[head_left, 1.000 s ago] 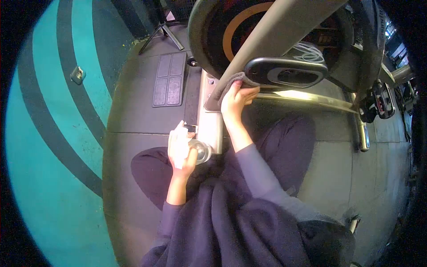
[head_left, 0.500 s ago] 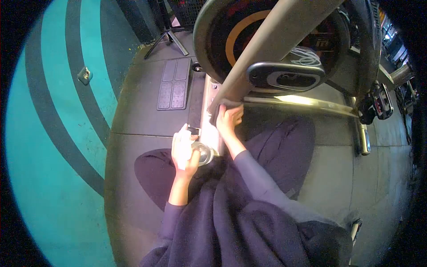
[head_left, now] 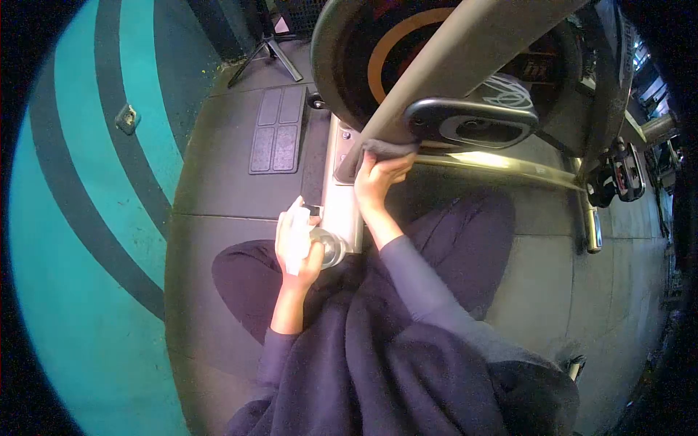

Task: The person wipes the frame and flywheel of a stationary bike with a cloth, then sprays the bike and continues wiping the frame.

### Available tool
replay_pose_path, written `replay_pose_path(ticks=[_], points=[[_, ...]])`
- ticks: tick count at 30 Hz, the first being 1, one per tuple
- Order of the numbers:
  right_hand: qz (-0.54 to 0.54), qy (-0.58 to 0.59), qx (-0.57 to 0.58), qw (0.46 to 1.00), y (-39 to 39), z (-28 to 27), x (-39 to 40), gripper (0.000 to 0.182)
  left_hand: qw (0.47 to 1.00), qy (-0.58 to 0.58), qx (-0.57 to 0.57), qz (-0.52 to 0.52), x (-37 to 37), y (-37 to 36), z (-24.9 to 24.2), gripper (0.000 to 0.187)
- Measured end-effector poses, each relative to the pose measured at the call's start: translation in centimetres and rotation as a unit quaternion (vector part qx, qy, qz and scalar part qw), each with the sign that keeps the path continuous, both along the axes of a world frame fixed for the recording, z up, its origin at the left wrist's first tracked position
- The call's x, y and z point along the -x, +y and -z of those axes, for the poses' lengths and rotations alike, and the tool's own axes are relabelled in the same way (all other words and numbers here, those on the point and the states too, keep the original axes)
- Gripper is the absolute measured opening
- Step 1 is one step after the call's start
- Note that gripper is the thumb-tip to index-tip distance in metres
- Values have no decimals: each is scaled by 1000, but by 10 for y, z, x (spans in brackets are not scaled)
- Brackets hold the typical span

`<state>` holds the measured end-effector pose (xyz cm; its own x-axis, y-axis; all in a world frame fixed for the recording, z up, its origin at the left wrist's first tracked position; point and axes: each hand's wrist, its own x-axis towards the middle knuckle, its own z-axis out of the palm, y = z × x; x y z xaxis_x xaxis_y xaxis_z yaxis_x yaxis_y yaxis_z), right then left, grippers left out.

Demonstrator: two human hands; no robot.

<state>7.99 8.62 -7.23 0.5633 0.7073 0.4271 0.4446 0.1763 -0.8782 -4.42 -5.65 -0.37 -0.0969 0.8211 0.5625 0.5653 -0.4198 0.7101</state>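
My left hand (head_left: 308, 267) is closed around a spray bottle (head_left: 333, 249) with a clear body and a pale, glare-washed head. The bottle is beside the low metal base rail (head_left: 342, 211) of an exercise machine. My right hand (head_left: 376, 185) presses a folded grey cloth (head_left: 391, 149) against the underside of the machine's slanted beam (head_left: 436, 87), a little above where it meets the rail. The fingers wrap over the cloth and partly hide it.
A black pedal-like arm (head_left: 472, 122) juts out just above my right hand. Behind the beam is a large round flywheel housing (head_left: 342, 65). A dark ridged pad (head_left: 278, 134) lies on the floor to the left, near a tripod stand (head_left: 273, 54) and the teal striped wall (head_left: 73, 240).
My right hand has moved up and slightly right along the beam with the cloth, which shows more now. My left hand stays near the rail with the spray bottle. The view has shifted slightly.
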Motion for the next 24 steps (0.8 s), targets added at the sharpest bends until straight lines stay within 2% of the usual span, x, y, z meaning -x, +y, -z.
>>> replay_pose_path(ticks=[1, 3, 7, 11, 16, 17, 21, 24], points=[[14, -44, 46, 998, 1, 25, 4, 100, 1000, -10, 11, 0, 0, 0, -1, 35], [-28, -61, 120, 991, -11, 59, 9, 99, 1000, 12, -3, 3, 0, 1, -1, 34], [-108, -13, 263, 959, -22, 53, 10, 96, 998, 30, -60, 6, 2, 2, 2, 38], [-80, 78, 231, 967, -14, 7, 6, 101, 995, 68, -77, 5, 6, 0, 3, 37], [16, 61, 163, 985, -2, -67, -10, 102, 998, 33, -47, 12, 6, 1, 5, 38], [-14, 100, 133, 986, -3, -81, -15, 104, 997, 45, -54, 13, 7, 2, 5, 39], [36, -19, 15, 999, 4, -42, -7, 108, 995, 74, -69, 9, 8, 5, 7, 42], [51, -135, -7, 989, 9, 4, -3, 109, 994, 81, -72, 6, 8, 8, 6, 44]])
